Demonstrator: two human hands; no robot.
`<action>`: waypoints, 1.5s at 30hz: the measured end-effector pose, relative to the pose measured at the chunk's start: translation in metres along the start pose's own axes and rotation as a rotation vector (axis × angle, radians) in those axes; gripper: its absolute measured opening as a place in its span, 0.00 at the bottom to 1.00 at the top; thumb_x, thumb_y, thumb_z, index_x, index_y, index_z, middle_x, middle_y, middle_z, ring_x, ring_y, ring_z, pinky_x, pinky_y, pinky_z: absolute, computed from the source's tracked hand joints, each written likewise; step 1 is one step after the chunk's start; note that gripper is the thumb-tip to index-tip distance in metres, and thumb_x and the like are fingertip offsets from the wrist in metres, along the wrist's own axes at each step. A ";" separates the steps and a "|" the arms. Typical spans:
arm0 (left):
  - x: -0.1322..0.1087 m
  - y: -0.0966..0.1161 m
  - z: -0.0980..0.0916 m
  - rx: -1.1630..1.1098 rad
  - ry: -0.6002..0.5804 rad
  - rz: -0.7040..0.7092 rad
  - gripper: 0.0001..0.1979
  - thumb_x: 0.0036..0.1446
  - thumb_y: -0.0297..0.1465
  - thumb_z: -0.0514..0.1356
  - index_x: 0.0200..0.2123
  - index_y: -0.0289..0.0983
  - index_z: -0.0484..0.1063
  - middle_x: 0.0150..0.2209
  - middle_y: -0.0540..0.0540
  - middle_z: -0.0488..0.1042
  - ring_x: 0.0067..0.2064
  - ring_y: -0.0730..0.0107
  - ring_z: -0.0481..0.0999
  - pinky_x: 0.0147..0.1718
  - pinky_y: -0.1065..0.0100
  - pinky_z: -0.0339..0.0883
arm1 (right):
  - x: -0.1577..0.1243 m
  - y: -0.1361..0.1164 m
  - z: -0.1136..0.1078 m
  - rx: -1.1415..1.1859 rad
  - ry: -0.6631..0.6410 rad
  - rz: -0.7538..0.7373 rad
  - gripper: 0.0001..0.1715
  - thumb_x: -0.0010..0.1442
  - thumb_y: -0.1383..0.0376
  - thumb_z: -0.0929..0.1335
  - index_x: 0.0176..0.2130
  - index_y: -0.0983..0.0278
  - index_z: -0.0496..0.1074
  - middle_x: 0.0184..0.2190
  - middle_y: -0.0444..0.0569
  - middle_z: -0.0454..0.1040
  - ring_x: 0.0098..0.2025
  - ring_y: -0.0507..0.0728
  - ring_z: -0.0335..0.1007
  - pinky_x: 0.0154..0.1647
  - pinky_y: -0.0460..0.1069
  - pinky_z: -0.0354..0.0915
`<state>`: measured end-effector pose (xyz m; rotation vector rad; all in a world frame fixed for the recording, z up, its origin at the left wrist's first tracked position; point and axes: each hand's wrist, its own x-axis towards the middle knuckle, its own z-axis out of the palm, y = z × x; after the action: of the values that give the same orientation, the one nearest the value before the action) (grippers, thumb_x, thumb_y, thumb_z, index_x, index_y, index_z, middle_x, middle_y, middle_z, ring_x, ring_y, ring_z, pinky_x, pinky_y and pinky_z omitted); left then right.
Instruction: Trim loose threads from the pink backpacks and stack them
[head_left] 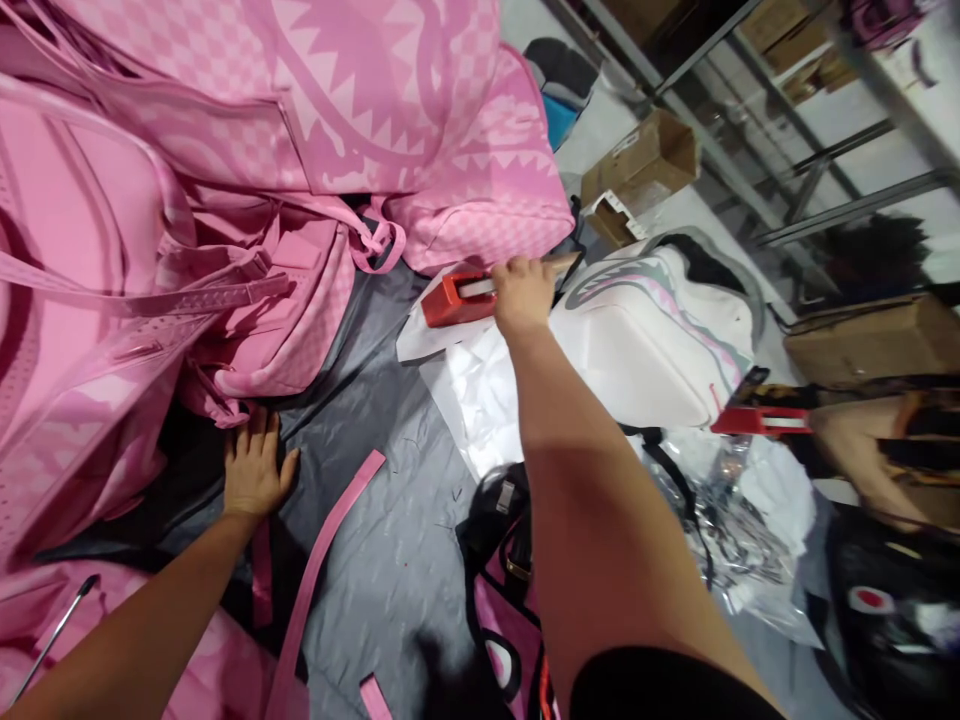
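Note:
My left hand lies flat with its fingers spread on dark fabric, just below a pink checkered backpack. My right hand is reached forward, fingers curled over a red tool with a silvery strip along it; its exact kind is unclear. White sheets lie beneath and in front of that hand. A white backpack with a shark-mouth print rests to its right. Beyond it stands a pink bag with a jagged-teeth pattern. A pink strap crosses the grey sheet between my arms.
More pink bags pile up on the left. Clear plastic packaging and a second red tool lie right, near another person's limb. Cardboard boxes and metal racks stand behind. A black-and-pink bag lies nearby.

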<state>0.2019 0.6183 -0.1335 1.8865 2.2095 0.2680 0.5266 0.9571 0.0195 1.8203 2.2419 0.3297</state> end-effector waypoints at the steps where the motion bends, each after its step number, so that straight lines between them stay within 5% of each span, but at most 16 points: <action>1: 0.000 0.000 -0.001 -0.006 -0.001 -0.001 0.35 0.65 0.44 0.48 0.68 0.28 0.54 0.71 0.32 0.50 0.72 0.43 0.44 0.68 0.43 0.37 | -0.002 0.011 -0.014 -0.019 0.035 0.007 0.22 0.69 0.70 0.54 0.53 0.68 0.70 0.50 0.62 0.71 0.52 0.65 0.64 0.53 0.59 0.55; 6: -0.002 0.004 -0.003 -0.026 0.034 -0.007 0.35 0.65 0.44 0.46 0.69 0.28 0.53 0.71 0.32 0.50 0.71 0.42 0.46 0.67 0.41 0.38 | -0.012 0.040 -0.063 -0.095 -0.029 -0.149 0.21 0.66 0.73 0.56 0.51 0.68 0.71 0.45 0.62 0.75 0.48 0.67 0.68 0.49 0.59 0.57; 14: -0.001 0.003 -0.001 0.029 0.009 -0.002 0.35 0.65 0.44 0.47 0.68 0.28 0.55 0.71 0.33 0.50 0.72 0.43 0.45 0.68 0.42 0.39 | -0.005 0.009 -0.011 -0.019 -0.007 -0.048 0.24 0.66 0.72 0.54 0.50 0.67 0.73 0.46 0.63 0.75 0.50 0.70 0.68 0.48 0.62 0.57; 22: -0.001 0.002 -0.001 0.006 0.001 -0.012 0.34 0.66 0.43 0.47 0.68 0.28 0.55 0.71 0.35 0.50 0.71 0.44 0.45 0.68 0.43 0.38 | 0.011 0.011 -0.009 -0.044 -0.078 -0.052 0.23 0.65 0.73 0.55 0.52 0.67 0.72 0.47 0.63 0.74 0.50 0.68 0.67 0.50 0.61 0.57; 29: -0.002 -0.001 0.003 0.019 0.000 -0.009 0.34 0.66 0.43 0.48 0.68 0.28 0.54 0.71 0.35 0.48 0.72 0.45 0.44 0.68 0.44 0.38 | 0.013 -0.010 0.017 0.037 -0.191 -0.097 0.26 0.65 0.74 0.54 0.53 0.67 0.72 0.50 0.63 0.74 0.53 0.70 0.65 0.47 0.60 0.61; 36: -0.002 -0.002 0.005 0.009 -0.028 -0.018 0.34 0.66 0.43 0.49 0.69 0.30 0.52 0.72 0.35 0.47 0.72 0.44 0.43 0.68 0.42 0.39 | 0.017 -0.018 0.031 0.113 -0.190 -0.073 0.30 0.62 0.73 0.59 0.63 0.68 0.60 0.56 0.66 0.69 0.57 0.70 0.62 0.50 0.61 0.63; 42: -0.002 -0.003 0.005 0.000 -0.044 -0.029 0.35 0.65 0.43 0.49 0.70 0.32 0.51 0.72 0.36 0.46 0.72 0.44 0.43 0.68 0.42 0.39 | 0.010 -0.028 0.032 -0.009 -0.130 -0.203 0.42 0.58 0.71 0.64 0.69 0.64 0.51 0.69 0.65 0.50 0.68 0.73 0.45 0.62 0.74 0.45; 45: -0.002 -0.003 0.005 -0.003 -0.039 -0.030 0.34 0.65 0.43 0.49 0.70 0.31 0.52 0.72 0.36 0.47 0.72 0.44 0.43 0.68 0.42 0.39 | 0.014 -0.042 0.035 0.008 -0.155 -0.288 0.41 0.58 0.71 0.64 0.68 0.65 0.52 0.67 0.63 0.55 0.68 0.71 0.46 0.64 0.73 0.42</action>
<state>0.2005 0.6158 -0.1387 1.8399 2.2084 0.2264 0.4963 0.9639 -0.0270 1.4432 2.3530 0.1218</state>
